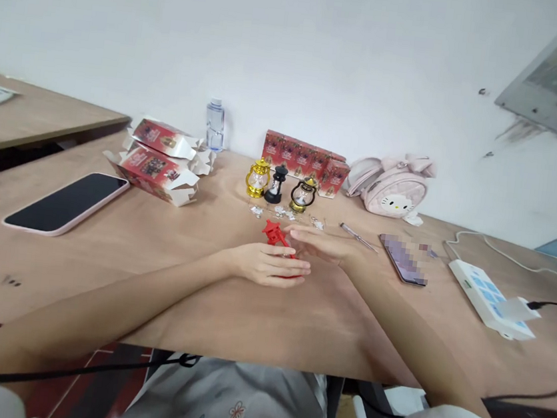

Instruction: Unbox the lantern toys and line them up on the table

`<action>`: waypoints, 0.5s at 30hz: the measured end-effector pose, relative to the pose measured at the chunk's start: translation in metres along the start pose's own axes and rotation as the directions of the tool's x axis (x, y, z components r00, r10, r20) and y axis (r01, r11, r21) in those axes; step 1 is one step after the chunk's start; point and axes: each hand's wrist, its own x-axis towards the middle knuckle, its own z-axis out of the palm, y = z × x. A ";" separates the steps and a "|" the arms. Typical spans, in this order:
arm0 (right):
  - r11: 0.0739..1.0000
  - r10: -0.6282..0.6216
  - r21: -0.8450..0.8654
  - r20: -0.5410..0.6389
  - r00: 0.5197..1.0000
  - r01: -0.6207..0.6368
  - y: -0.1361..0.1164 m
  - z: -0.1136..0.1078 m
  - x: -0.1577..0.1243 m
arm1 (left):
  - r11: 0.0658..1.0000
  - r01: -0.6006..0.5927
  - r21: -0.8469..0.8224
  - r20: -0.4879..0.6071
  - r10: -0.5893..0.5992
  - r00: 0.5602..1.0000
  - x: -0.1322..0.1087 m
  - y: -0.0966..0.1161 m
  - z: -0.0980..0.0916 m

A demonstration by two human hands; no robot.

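Observation:
A small red lantern point(274, 231) lies tilted between my two hands, above the middle of the table. My left hand point(272, 265) is wrapped over its lower part, which hides much of it. My right hand point(322, 244) is at its right side with the fingers stretched out flat, and whether the fingertips touch the lantern is hard to tell. Just beyond stand three more small lanterns: a gold one point(258, 178), a black one point(276, 184) and a dark bronze one point(303, 195). Small silvery bits point(278, 213) lie in front of them.
Red printed boxes point(304, 161) stand along the wall; opened ones point(156, 161) lie left. Also around are a water bottle point(214, 125), pink bag point(394, 189), screwdriver point(357, 235), phone point(68, 202), second phone point(402, 258) and power strip point(487, 296) with cables.

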 end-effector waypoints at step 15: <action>0.995 -0.083 -0.034 -0.822 0.563 0.096 0.013 -0.093 -0.004 | 0.921 0.092 0.378 -0.183 -0.023 0.983 -0.005 0.008 0.003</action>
